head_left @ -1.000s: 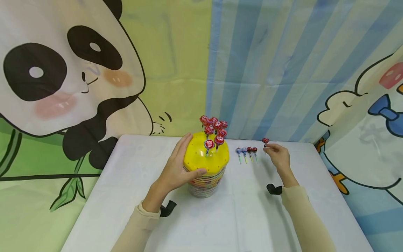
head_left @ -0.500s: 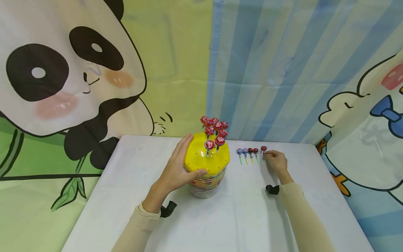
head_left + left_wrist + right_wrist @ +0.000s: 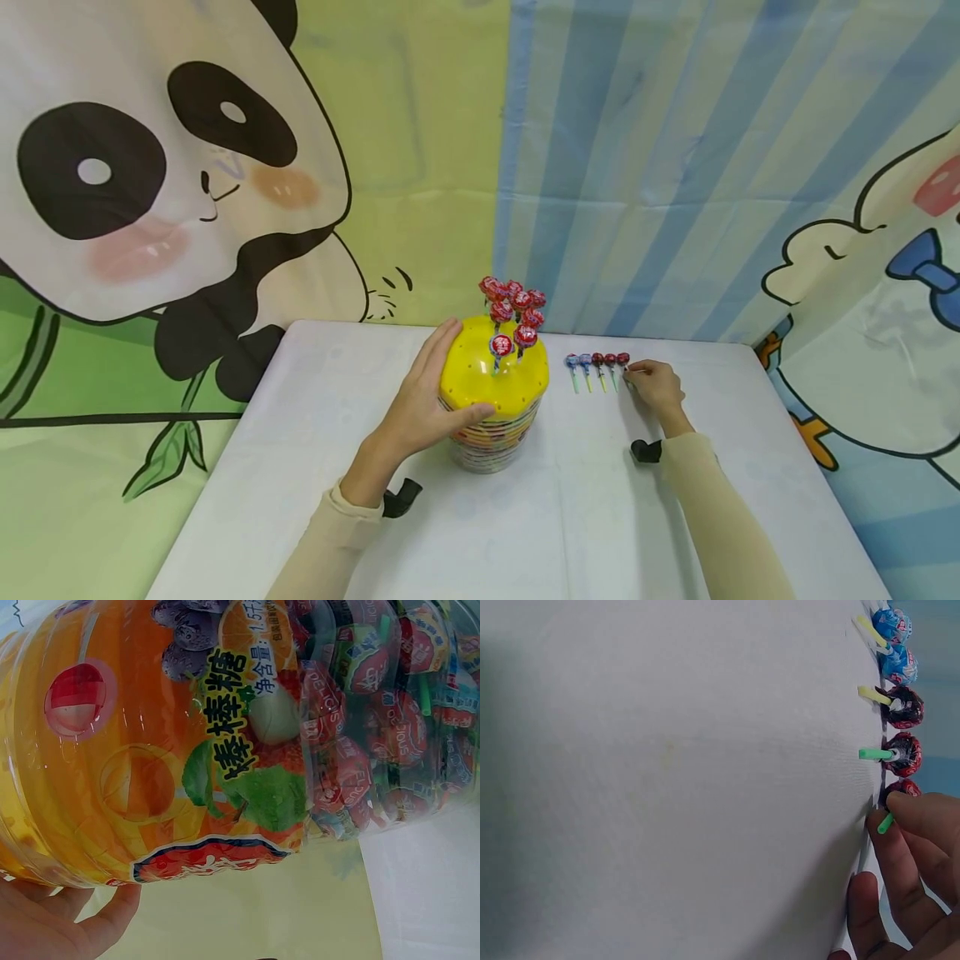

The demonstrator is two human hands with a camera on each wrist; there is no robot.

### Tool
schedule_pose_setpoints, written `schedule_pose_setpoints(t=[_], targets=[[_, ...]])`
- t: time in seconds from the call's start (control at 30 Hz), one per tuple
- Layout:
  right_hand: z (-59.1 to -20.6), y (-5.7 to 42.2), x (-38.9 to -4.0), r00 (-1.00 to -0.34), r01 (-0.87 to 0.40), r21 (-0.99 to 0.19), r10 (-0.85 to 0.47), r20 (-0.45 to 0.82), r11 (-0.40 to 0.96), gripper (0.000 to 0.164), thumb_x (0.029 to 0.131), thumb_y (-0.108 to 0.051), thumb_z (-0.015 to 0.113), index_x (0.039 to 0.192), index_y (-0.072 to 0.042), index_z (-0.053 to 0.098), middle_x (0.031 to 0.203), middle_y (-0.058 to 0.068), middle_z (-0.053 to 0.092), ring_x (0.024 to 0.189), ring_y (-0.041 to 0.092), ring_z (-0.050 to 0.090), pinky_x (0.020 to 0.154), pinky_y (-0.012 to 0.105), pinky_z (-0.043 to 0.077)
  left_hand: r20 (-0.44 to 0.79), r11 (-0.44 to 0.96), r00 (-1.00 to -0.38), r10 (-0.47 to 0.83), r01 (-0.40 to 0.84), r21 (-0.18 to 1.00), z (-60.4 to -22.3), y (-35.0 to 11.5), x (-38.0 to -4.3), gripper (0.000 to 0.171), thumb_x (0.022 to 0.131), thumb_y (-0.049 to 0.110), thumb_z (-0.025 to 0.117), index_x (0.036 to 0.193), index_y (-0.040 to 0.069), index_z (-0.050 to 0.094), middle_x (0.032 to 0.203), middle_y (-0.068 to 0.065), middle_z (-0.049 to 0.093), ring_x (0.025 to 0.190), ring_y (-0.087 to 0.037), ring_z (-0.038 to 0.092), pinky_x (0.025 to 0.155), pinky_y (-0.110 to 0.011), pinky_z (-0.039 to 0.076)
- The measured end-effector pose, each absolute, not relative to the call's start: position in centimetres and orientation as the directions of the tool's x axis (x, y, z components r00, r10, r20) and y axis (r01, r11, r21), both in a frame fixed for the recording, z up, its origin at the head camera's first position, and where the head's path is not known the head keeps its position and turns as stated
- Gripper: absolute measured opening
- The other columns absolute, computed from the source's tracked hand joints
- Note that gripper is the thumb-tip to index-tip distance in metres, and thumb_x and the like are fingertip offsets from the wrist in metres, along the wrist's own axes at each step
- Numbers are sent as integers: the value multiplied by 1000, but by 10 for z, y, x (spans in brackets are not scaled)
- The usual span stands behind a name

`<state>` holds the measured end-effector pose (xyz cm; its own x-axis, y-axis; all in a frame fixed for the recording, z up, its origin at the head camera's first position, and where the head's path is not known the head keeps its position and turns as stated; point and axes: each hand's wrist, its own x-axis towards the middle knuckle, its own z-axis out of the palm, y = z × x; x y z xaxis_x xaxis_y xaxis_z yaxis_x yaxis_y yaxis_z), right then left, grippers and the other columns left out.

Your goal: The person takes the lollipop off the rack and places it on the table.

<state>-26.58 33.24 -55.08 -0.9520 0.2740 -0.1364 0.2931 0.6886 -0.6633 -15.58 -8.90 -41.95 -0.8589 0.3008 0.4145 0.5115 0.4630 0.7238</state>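
A clear plastic lollipop jar (image 3: 487, 446) stands upright, its yellow lid (image 3: 474, 379) carrying several red-wrapped lollipops stuck upright in holes. My left hand (image 3: 420, 398) grips the jar at the lid from the left, thumb in front and fingers behind. In the left wrist view the jar's printed label (image 3: 225, 727) faces me, with wrapped lollipops inside. My right hand (image 3: 658, 388) pinches the green stick of a dark red lollipop (image 3: 904, 787) at the table, at the right end of a row. Beside it in the row lie red lollipops (image 3: 905, 754) and blue lollipops (image 3: 892, 625).
The white-covered table (image 3: 480, 542) ends at its back edge just behind the row. A cartoon-printed curtain (image 3: 420, 167) hangs behind it. Black wrist-camera mounts (image 3: 401, 497) sit on both wrists.
My right hand has come down and moved left, bringing the pinched lollipop from above the table to the row's right end. My left hand stays on the jar.
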Motion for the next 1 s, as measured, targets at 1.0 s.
schedule_pose_setpoints(t=[1.0], targets=[[-436,236,-201,-887,-368,-776,57,458,512,21,94,-18,72,113,-7,74,100,8,72,87,11,60,70,28,45,429,461,-851,302,525,716,-422,-90,-158,105,78,64,74,161,30,18,164,6,16,144,-23,30,105,-55,41]])
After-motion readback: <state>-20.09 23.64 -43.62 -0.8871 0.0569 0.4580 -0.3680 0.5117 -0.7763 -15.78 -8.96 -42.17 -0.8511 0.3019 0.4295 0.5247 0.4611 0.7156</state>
